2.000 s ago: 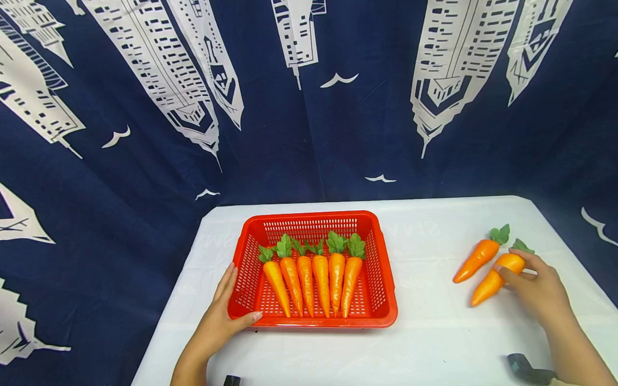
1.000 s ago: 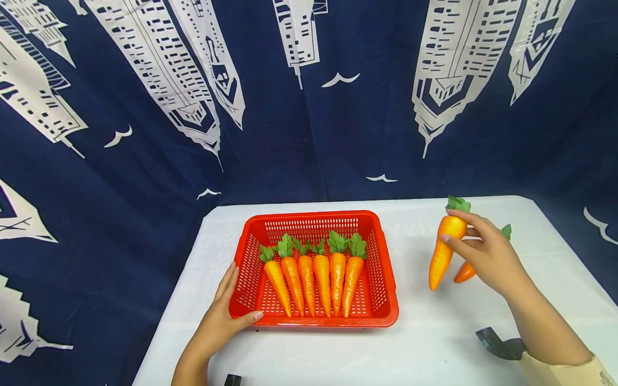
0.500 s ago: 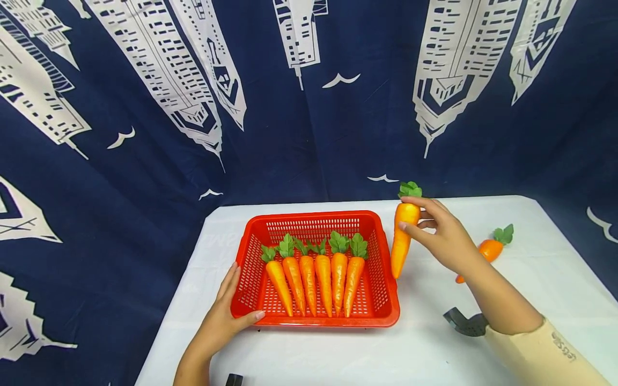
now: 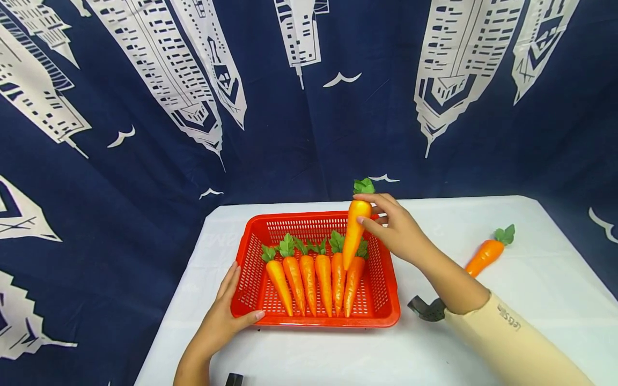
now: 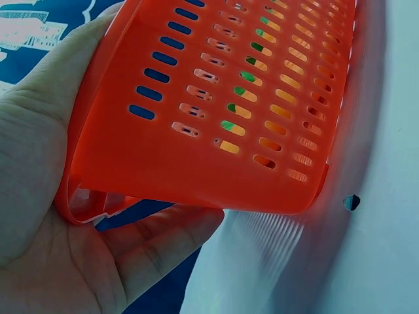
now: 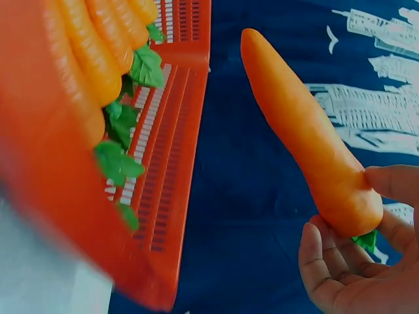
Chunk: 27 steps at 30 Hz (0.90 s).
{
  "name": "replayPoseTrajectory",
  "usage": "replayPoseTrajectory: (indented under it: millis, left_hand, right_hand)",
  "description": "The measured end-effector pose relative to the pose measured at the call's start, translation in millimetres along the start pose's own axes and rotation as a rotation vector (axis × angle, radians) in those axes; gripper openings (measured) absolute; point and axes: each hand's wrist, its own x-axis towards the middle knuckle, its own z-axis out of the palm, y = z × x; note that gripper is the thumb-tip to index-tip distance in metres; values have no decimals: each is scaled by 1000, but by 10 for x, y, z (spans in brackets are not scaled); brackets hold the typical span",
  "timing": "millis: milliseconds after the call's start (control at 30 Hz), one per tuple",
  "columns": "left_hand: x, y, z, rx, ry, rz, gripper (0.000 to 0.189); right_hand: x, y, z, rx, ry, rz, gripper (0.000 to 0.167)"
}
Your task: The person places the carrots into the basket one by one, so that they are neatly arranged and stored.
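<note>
My right hand (image 4: 398,228) pinches an orange carrot (image 4: 356,228) near its leafy top, above the right part of a red slotted basket (image 4: 318,321). The carrot hangs tip down, its tip overlapping the carrots below in the head view. In the right wrist view, the thumb and fingers hold the carrot's thick end (image 6: 350,206). Inside the basket, several carrots (image 4: 307,284) lie side by side, leaves toward the back. At the basket's near left corner, my left hand (image 4: 222,313) holds the rim, thumb along the front edge, fingers along the left side.
One more carrot (image 4: 484,256) lies on the white table (image 4: 309,356) at the right, its tip partly behind my right forearm. A dark device (image 4: 427,309) sits at my right wrist. A navy patterned cloth (image 4: 309,134) hangs behind the table.
My right hand has lifted one of the two carrots off the right side of the table and carried it left, over the basket. My left hand has stayed at the basket's corner.
</note>
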Motion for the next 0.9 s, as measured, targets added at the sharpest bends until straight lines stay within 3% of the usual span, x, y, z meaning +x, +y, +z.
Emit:
replayPoseTrajectory:
  millis: [300,467,900]
  left_hand:
    - [-4,-1,-4,-1,3,3,115]
    - [2,-5,-3,-2,2,9,115]
    - [-3,-13,-7,-19,1,-3,114]
  right_hand:
    - [288,-144,368,96,-90,-19,42]
    - [416,-191,592,104,-165,14,39]
    - [501,-42,1097,-45,-341,36,34]
